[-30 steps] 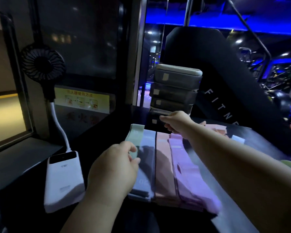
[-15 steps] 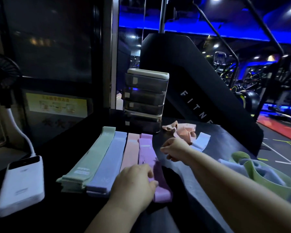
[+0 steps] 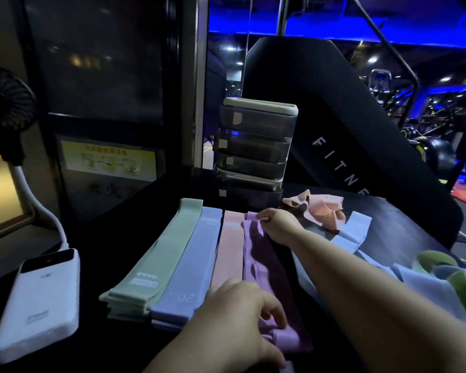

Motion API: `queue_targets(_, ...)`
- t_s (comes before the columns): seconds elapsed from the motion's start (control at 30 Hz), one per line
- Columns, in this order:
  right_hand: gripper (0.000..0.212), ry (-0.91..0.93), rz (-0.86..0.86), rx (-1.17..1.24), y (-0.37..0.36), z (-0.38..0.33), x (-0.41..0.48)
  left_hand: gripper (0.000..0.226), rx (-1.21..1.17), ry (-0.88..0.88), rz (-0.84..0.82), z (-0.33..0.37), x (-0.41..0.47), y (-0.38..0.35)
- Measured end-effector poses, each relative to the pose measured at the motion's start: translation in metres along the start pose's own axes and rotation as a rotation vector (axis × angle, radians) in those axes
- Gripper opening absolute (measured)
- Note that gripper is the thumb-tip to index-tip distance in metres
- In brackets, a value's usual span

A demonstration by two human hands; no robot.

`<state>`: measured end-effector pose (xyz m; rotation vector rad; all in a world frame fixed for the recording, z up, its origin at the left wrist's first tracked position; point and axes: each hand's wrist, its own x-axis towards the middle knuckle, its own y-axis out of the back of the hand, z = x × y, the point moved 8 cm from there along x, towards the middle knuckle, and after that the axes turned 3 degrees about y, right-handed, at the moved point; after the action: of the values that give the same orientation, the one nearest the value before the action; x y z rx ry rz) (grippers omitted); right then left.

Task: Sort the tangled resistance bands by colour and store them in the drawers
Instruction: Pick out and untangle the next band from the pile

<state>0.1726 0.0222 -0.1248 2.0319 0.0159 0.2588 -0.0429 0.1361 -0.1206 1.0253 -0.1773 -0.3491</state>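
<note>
The purple band (image 3: pixel 264 267) ran lengthways from the near edge of the desk (image 3: pixel 124 251) towards the far edge. The right hand (image 3: pixel 279 224) pinched its far end, and the left hand (image 3: pixel 240 321) seemingly pinched the near one.

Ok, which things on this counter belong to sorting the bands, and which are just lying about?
Job: green stack, blue stack, pink stack, purple stack held at its ends by left hand and right hand, loose pink bands, loose blue band, tangled pile, drawers.
Lying about: power bank, fan, yellow sign.
</note>
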Motion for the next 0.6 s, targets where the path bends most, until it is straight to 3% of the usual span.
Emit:
queue_targets(0.27, 0.023, 0.003, 0.023, -0.157, -0.007, 0.001, 0.014, 0.032, 0.007, -0.105, 0.026, 0.005, 0.006, 0.001)
queue_targets(0.43, 0.021, -0.017, 0.046, -0.155, -0.003, -0.001, 0.014, 0.022, -0.131, -0.125, 0.070, 0.002, 0.002, 0.006)
queue_targets(0.6, 0.017, -0.067, 0.050, -0.105, 0.007, -0.003, 0.010, 0.017, -0.087, -0.134, 0.066, 0.002, 0.000, 0.008)
